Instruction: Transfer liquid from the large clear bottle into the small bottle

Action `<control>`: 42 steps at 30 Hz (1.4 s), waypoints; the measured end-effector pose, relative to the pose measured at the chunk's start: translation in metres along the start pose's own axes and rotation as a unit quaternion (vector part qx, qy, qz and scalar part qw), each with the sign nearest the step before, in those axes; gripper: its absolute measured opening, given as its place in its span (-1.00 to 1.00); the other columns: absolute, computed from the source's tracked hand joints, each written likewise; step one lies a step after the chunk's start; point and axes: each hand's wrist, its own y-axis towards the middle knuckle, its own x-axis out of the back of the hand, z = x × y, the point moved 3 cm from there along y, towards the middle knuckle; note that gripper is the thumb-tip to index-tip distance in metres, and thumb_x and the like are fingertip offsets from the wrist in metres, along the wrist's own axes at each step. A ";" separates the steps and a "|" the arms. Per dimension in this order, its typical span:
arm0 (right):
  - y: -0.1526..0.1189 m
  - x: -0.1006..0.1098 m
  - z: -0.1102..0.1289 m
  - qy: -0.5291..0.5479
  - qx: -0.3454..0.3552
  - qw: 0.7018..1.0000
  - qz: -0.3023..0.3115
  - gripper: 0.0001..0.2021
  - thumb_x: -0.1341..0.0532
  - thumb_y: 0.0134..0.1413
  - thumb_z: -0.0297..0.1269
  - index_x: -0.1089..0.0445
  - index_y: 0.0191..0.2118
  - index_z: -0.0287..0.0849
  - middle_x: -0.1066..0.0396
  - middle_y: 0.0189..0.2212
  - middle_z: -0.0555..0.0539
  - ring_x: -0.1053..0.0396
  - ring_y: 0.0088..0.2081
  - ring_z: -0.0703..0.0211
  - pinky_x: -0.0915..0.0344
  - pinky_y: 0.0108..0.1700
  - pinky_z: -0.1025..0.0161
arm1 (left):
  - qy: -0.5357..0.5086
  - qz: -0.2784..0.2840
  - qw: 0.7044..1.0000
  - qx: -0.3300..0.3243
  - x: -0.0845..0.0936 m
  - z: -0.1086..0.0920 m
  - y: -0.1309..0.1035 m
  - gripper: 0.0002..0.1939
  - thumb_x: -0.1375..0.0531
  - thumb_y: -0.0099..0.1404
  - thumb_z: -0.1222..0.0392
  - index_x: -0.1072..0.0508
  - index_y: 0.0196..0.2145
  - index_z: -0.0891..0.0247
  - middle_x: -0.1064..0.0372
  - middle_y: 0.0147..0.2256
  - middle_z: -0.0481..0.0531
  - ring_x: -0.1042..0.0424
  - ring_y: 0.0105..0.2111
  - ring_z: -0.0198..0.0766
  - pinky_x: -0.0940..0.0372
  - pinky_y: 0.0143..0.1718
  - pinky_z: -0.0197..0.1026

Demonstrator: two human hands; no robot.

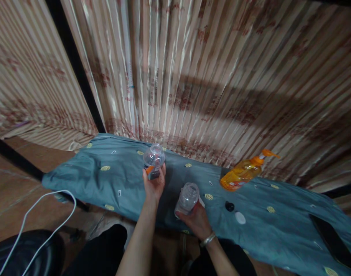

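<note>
My left hand [154, 184] is wrapped round a clear bottle with an orange mark on its label [154, 155]; its neck has no cap and points up. In my right hand [196, 219] is a second clear, uncapped bottle [189, 194], tilted slightly and held low near the front edge of the cloth. A bracelet circles the right wrist. To the right of that hand lie a black cap [229, 206] and a white cap [240, 218]. Behind them stands an orange pump bottle [240, 175] of yellow-orange liquid.
A teal patterned cloth [86, 172] covers the long, narrow surface. A dark phone [332, 241] lies at its right end. Striped curtains [175, 76] hang close behind. Black posts [77, 69], a white cable [43, 197] and a black round seat [28, 253] are on the left.
</note>
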 end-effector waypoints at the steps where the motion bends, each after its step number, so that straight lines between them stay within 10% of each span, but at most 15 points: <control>1: 0.000 0.000 -0.001 -0.003 0.002 1.000 -0.002 -0.45 -0.34 -0.22 -0.27 -0.34 0.00 -0.22 -0.50 -0.11 -0.20 -0.50 -0.10 -0.09 -0.45 0.01 0.01 | -0.002 -0.001 1.000 -0.001 0.000 0.000 0.000 -0.36 -0.04 0.36 -0.18 -0.27 0.20 0.35 -0.48 -0.09 0.34 -0.55 -0.11 -0.05 -0.52 -0.44 -0.31; 13: -0.001 0.002 0.002 0.002 0.014 1.000 -0.007 -0.44 -0.35 -0.21 -0.25 -0.33 0.01 -0.22 -0.53 -0.17 -0.18 -0.52 -0.15 -0.10 -0.47 -0.07 0.01 | 0.024 0.018 1.000 -0.002 0.002 0.001 -0.004 -0.35 -0.02 0.37 -0.17 -0.26 0.21 0.38 -0.32 0.14 0.40 -0.23 0.24 0.06 -0.48 -0.28 -0.39; 24: 0.000 0.001 -0.002 -0.009 0.018 1.000 -0.015 -0.39 -0.37 -0.22 -0.24 -0.31 0.05 -0.21 -0.52 -0.18 -0.19 -0.51 -0.12 -0.13 -0.45 -0.05 -0.02 | 0.228 0.047 0.972 -0.043 0.004 0.002 -0.021 -0.36 -0.06 0.30 -0.23 -0.36 0.03 0.44 -0.43 -0.01 0.46 -0.41 0.10 0.08 -0.46 -0.10 -0.06; 28: 0.001 0.001 0.001 -0.007 0.035 0.999 -0.024 -0.38 -0.38 -0.23 -0.28 -0.29 0.05 -0.19 -0.51 -0.13 -0.17 -0.51 -0.14 -0.08 -0.47 -0.07 0.02 | 0.373 0.081 0.919 -0.099 0.008 0.019 -0.050 -0.35 -0.38 -0.03 -0.18 -0.37 -0.07 0.21 -0.37 0.09 0.31 -0.19 0.25 0.12 -0.27 0.11 0.15; 32: 0.002 0.003 0.008 -0.024 0.062 0.998 -0.015 -0.46 -0.34 -0.20 -0.32 -0.30 0.01 -0.15 -0.50 -0.16 -0.16 -0.49 -0.13 -0.08 -0.46 -0.09 0.05 | 0.541 0.113 0.824 -0.124 0.028 0.041 -0.064 -0.03 -0.54 -0.40 0.35 -0.35 0.03 0.14 -0.22 0.23 0.18 -0.04 0.31 0.03 0.04 0.29 0.05; 42: -0.006 0.016 -0.029 -0.124 0.062 0.990 0.022 0.00 -0.42 -0.29 -0.29 0.03 0.32 -0.15 0.01 0.33 -0.33 0.07 0.36 -0.25 -0.01 0.30 -0.21 | 0.714 0.163 0.672 -0.106 0.040 0.049 -0.045 -0.35 -0.39 -0.23 0.37 -0.46 -0.09 0.23 -0.55 -0.18 0.03 -0.48 -0.14 0.00 -0.29 0.02 0.08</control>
